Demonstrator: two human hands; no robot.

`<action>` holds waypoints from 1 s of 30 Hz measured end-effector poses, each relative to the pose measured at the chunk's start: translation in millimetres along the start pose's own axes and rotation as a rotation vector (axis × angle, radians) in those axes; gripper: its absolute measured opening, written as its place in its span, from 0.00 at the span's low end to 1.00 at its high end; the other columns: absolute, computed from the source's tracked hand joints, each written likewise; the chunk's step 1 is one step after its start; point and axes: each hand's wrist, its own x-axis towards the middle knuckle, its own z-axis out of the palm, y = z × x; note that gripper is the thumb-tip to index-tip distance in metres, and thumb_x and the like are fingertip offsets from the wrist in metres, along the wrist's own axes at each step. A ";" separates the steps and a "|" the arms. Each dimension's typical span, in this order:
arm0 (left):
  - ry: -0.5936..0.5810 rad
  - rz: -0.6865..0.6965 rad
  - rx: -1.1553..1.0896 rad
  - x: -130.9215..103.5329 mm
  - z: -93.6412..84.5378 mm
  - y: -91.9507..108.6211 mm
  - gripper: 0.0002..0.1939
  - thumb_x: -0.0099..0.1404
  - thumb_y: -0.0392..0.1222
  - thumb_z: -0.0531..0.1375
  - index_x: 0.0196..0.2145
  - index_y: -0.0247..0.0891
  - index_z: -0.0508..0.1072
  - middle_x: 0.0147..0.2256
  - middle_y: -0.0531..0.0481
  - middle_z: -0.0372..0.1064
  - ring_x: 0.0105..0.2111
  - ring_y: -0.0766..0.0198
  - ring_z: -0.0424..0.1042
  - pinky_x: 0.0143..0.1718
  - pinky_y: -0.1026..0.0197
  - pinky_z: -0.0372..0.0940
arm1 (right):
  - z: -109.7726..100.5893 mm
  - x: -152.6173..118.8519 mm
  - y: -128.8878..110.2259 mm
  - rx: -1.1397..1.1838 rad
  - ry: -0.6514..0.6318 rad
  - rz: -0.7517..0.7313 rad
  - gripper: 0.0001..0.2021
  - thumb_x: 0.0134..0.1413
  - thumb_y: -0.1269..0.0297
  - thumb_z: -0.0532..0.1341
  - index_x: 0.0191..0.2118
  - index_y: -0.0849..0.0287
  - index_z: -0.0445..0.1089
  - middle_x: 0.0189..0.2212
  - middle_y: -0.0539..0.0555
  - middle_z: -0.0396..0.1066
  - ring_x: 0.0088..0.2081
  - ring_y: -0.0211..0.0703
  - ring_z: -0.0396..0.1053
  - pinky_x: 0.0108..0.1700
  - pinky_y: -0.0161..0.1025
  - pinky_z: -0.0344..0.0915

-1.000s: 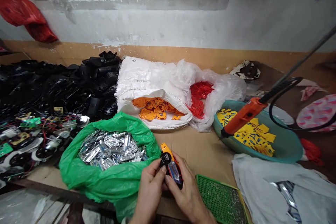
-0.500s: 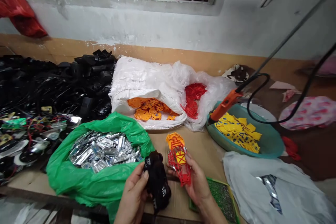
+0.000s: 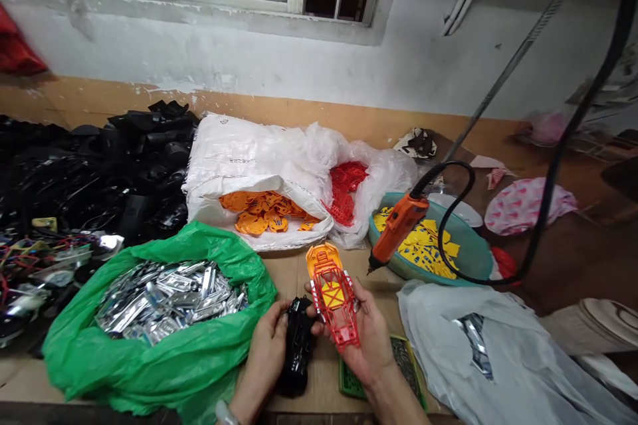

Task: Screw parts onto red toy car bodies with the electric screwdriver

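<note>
My left hand [image 3: 263, 348] is closed around the edge of a black plastic toy car chassis [image 3: 298, 355], held upright just above the cardboard-covered table. In my right hand [image 3: 371, 348] lies a toy car body [image 3: 333, 299] with a red lattice frame, a yellow panel in its middle and an orange piece at the far end. The two parts are side by side, close together. An orange electric screwdriver [image 3: 401, 229] hangs with its tip down, beyond and to the right of my right hand. Below that hand is a green tray [image 3: 345, 378] of small metal pieces, probably screws.
A green bag [image 3: 164, 358] of shiny silver pieces is at left, with black parts [image 3: 100, 166] heaped behind. White sacks [image 3: 249, 146] hold orange and red pieces. At right are a teal basin [image 3: 471, 255] of yellow pieces and a whitish bag [image 3: 433, 319].
The black chassis has turned in my left hand and come more upright. My right hand still holds the car body. The view has shifted rightward, and the hanging screwdriver now appears lower and farther left.
</note>
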 end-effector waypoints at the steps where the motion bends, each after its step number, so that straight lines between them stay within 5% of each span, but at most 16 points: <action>1: -0.001 0.018 0.066 0.8 -1.0 0.8 0.16 0.62 0.48 0.58 0.41 0.35 0.78 0.40 0.40 0.80 0.42 0.47 0.76 0.47 0.50 0.66 | -0.3 -0.5 0.1 0.008 0.001 0.005 0.20 0.62 0.50 0.57 0.47 0.62 0.75 0.43 0.64 0.80 0.38 0.54 0.80 0.36 0.51 0.77; 12: 0.069 0.079 0.375 -16.6 -8.5 2.1 0.19 0.66 0.45 0.55 0.47 0.35 0.78 0.39 0.36 0.81 0.38 0.46 0.79 0.41 0.50 0.70 | -3.2 1.0 3.1 0.065 0.004 0.056 0.21 0.62 0.48 0.56 0.47 0.59 0.74 0.42 0.63 0.80 0.39 0.55 0.79 0.38 0.53 0.76; 19: 0.202 0.292 0.468 -39.4 -13.1 21.3 0.14 0.65 0.42 0.58 0.46 0.36 0.77 0.45 0.36 0.78 0.45 0.45 0.77 0.48 0.48 0.68 | -6.2 0.6 1.6 0.070 -0.026 0.058 0.24 0.62 0.44 0.54 0.47 0.59 0.74 0.44 0.62 0.79 0.41 0.56 0.79 0.40 0.54 0.75; 25: 0.081 0.272 0.213 -55.9 -0.5 62.5 0.12 0.64 0.43 0.62 0.44 0.40 0.78 0.39 0.42 0.78 0.40 0.51 0.75 0.43 0.55 0.69 | -2.6 0.3 2.7 -0.097 0.001 -0.046 0.24 0.61 0.43 0.54 0.50 0.57 0.72 0.48 0.61 0.78 0.48 0.57 0.77 0.47 0.56 0.73; 30: -0.118 -0.067 -0.339 -73.2 12.2 86.6 0.28 0.56 0.48 0.70 0.54 0.40 0.73 0.48 0.42 0.76 0.47 0.52 0.74 0.48 0.57 0.68 | -9.2 -18.9 24.3 -0.872 -0.057 -0.295 0.27 0.57 0.55 0.64 0.61 0.52 0.64 0.58 0.59 0.70 0.58 0.57 0.68 0.62 0.53 0.63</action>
